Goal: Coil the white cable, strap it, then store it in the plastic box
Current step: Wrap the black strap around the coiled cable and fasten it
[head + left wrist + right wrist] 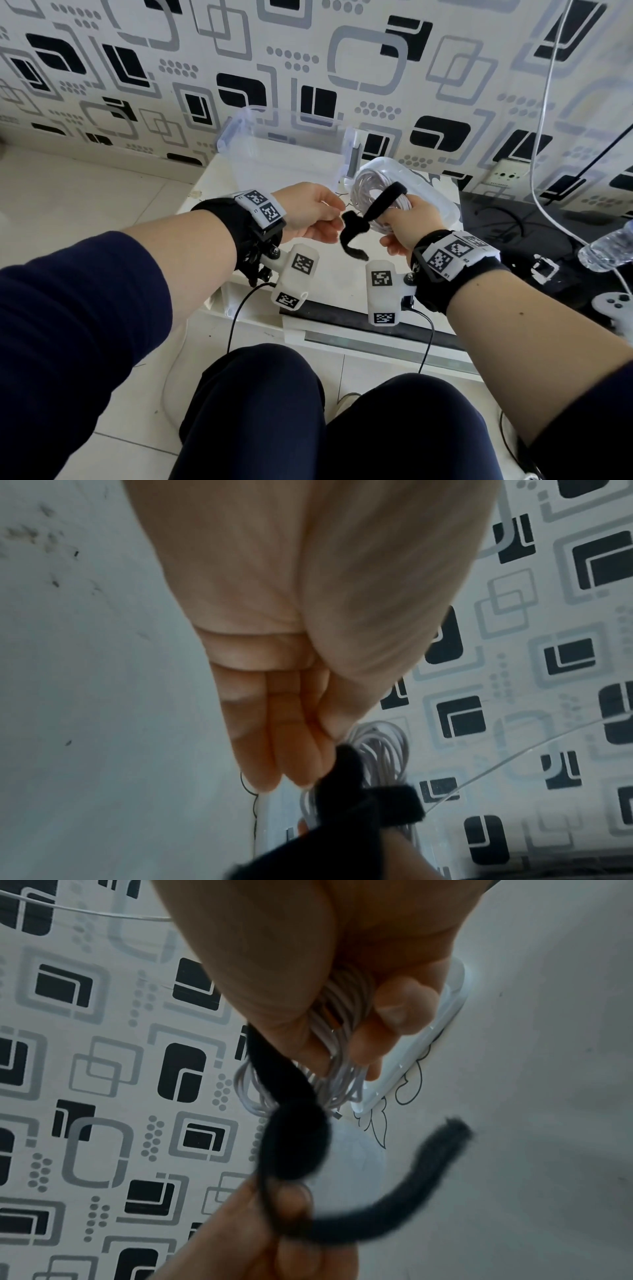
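Observation:
My right hand point(406, 214) grips the coiled white cable point(368, 190) above the white table, just right of the clear plastic box point(274, 150). A black strap point(385, 198) is looped around the coil beside my fingers; its free tail point(352, 248) hangs down and curls. My left hand point(337, 221) pinches the strap near its bunched knot. In the right wrist view the coil point(342, 1042) sits between thumb and curled fingers, and the strap point(294, 1139) runs down to my left thumb point(293, 1203). The left wrist view shows the strap point(359, 804) at my fingertips point(294, 772).
The box's clear lid point(436, 193) lies on the table point(325, 284) behind my right hand. At the right are a water bottle point(604, 251), a white game controller point(613, 305), black cables and a wall socket point(507, 175). A thin white wire point(544, 102) hangs along the patterned wall.

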